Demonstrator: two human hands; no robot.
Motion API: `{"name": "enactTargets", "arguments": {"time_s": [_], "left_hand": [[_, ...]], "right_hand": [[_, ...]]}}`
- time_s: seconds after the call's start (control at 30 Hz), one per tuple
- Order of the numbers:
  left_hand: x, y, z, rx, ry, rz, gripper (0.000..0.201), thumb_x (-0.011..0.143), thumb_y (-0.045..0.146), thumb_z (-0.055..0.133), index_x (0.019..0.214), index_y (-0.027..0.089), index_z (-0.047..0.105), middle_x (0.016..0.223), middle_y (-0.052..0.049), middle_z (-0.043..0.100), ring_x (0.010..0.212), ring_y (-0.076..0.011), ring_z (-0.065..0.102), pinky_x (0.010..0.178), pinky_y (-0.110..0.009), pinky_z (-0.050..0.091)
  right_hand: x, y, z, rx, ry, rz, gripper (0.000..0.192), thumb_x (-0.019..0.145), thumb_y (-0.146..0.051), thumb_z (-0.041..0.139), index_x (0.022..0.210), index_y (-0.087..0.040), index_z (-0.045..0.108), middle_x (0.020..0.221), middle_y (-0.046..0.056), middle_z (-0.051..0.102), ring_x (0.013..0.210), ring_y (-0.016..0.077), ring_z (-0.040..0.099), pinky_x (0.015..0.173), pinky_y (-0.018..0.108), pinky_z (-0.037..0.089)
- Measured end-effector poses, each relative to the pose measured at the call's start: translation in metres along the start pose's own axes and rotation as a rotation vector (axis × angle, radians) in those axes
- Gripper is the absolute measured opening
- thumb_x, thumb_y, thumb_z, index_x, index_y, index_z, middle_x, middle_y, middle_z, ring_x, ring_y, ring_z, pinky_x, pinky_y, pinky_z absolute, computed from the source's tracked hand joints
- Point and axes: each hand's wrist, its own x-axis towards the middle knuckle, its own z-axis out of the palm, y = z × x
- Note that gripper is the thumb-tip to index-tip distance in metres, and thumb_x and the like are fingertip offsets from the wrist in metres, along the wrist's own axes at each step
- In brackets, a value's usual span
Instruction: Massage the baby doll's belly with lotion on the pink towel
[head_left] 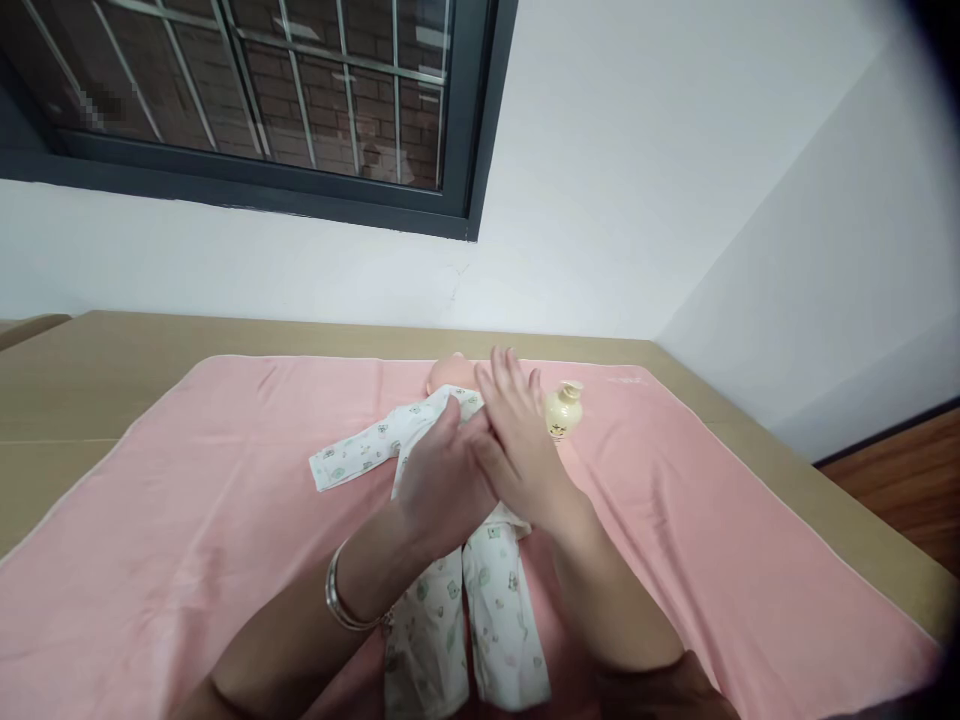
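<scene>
My left hand [448, 485], with a silver bangle [341, 595] on its wrist, is pressed palm to palm against my right hand [523, 440]. The right fingers are stretched out and point away from me; the left thumb sticks up, and the left fingers are partly hidden behind the right hand. Nothing shows between the palms. Beneath them lies a baby doll [448, 374] in a white printed top [360, 452] and matching trousers [499, 600]; my hands cover its middle and part of its head. A pale yellow bottle [564, 410] with a drawn face stands just right of my right hand.
A pink blanket [247, 480] with some creases covers most of the wooden table [150, 340]. Behind it rise a white wall [585, 200] and a dark-framed barred window [469, 160]. Brown wood panelling [907, 480] is at the far right.
</scene>
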Motion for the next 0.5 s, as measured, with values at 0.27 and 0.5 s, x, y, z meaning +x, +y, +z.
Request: {"name": "enactTargets", "arguments": {"time_s": [0.27, 0.5], "left_hand": [[0.008, 0.035, -0.017, -0.076, -0.056, 0.151, 0.063, 0.098, 0.052, 0.020, 0.152, 0.021, 0.026, 0.156, -0.008, 0.035, 0.146, -0.0261, 0.026, 0.118, -0.049, 0.025], [0.009, 0.020, -0.027, -0.027, 0.136, 0.241, 0.056, 0.096, 0.049, 0.022, 0.151, 0.040, 0.024, 0.151, 0.008, 0.042, 0.150, -0.0194, 0.013, 0.120, -0.046, 0.024]], "right_hand": [[-0.004, -0.025, 0.015, -0.064, -0.014, -0.033, 0.061, 0.099, -0.038, 0.035, 0.154, -0.016, 0.020, 0.162, 0.007, 0.017, 0.149, 0.0312, -0.006, 0.118, 0.062, 0.004], [-0.020, -0.070, 0.018, -0.021, -0.110, -0.327, 0.062, 0.095, -0.053, 0.043, 0.147, -0.019, 0.038, 0.159, 0.005, 0.026, 0.148, 0.0315, 0.014, 0.122, 0.052, 0.014]]}}
